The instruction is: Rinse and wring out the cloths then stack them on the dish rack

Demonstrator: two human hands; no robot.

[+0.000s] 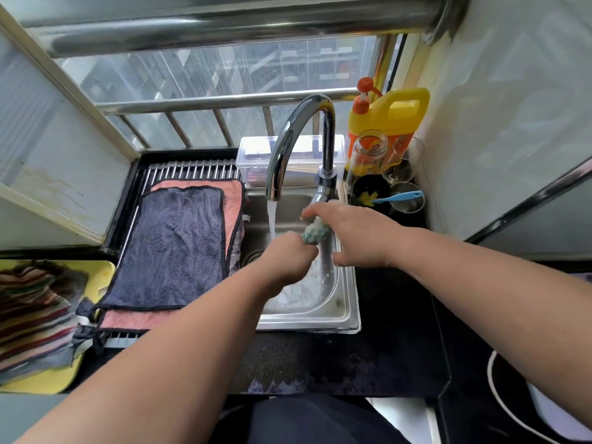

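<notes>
Over the sink (347,310), both hands twist one small teal cloth (313,231): the left hand (285,257) is fisted around its near end, the right hand (355,233) closed on the far end at about one o'clock from it. Sodden and soft, it looks light but slippery, so it is best gripped at both ends. It is fuzzy, pale green, bunched into a rope. At nine o'clock, a navy cloth (173,248) lies over a pink cloth (232,193) on the dish rack (192,171). Beyond, the tap (298,139) runs.
</notes>
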